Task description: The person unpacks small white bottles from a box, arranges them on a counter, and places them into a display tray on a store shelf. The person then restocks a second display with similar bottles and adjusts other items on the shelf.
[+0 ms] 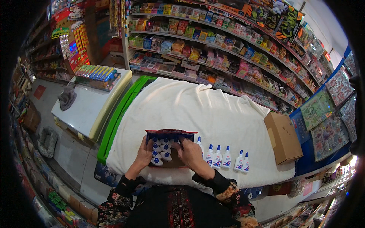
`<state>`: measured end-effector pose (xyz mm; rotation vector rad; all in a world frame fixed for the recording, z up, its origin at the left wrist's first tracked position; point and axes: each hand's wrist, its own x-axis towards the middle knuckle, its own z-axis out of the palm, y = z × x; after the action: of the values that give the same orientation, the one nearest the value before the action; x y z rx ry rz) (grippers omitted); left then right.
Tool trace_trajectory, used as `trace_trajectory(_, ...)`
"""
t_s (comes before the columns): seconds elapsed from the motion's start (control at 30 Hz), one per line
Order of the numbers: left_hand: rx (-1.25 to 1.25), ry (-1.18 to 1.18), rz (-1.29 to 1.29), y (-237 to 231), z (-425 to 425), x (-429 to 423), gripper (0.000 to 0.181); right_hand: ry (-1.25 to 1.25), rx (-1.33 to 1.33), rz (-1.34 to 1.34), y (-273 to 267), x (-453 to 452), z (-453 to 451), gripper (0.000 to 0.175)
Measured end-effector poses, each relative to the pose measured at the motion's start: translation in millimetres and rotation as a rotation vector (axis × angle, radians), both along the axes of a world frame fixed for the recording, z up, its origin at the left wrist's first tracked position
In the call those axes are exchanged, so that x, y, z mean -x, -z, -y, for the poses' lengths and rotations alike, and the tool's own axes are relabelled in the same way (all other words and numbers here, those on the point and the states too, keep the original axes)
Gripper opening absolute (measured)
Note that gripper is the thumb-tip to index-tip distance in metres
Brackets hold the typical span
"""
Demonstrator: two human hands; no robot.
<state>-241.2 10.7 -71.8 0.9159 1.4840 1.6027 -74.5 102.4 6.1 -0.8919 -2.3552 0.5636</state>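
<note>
An open-topped cardboard display box (178, 163) stands on the white cloth before me. Inside it, several white glue bottles (156, 162) with blue nozzle caps stand upright, mostly to the left; part of the brown floor shows at the right. My left hand (143, 155) grips the box's left wall. At the back right corner, my right hand (190, 152) reaches in beside a bottle, its fingers partly hiding the cap; whether it grips that bottle is unclear. Several more glue bottles (226, 160) with blue caps are set in a loose row on the cloth, right of the box.
The white cloth (171, 111) covers a green-rimmed chest (125, 109). A closed cardboard carton (285, 138) sits at its right end. Left is a white chest freezer (85, 108) bearing packaged goods (97, 76) and a grey cloth item (67, 97). Stocked shelves (211, 42) rise behind.
</note>
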Motion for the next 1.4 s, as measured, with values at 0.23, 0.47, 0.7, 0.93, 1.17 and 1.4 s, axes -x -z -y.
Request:
trace_trajectory(0.23,0.017,-0.005,-0.104,-4,3,1,0.036,0.008,-0.007,-0.220,-12,2,5,0.014)
trace_trajectory(0.47,-0.009,-0.058,-0.131,0,1,1,0.030,0.254,0.051,-0.136,-69,-120,-60,0.012)
trace_trajectory(0.7,-0.016,-0.026,-0.162,5,-2,5,0.032,0.419,0.275,0.314,-5,-221,-206,0.029)
trace_trajectory(0.93,0.014,-0.070,-0.116,2,0,0,0.034,0.475,0.376,0.620,24,-225,-221,0.038)
trace_trajectory(1.17,0.010,-0.019,-0.072,-10,5,-3,0.030,-0.153,0.353,0.013,-36,-108,-58,0.017)
trace_trajectory(1.4,0.022,-0.035,-0.188,-11,5,-1,0.027,-0.311,0.192,0.018,-5,-1,17,0.026)
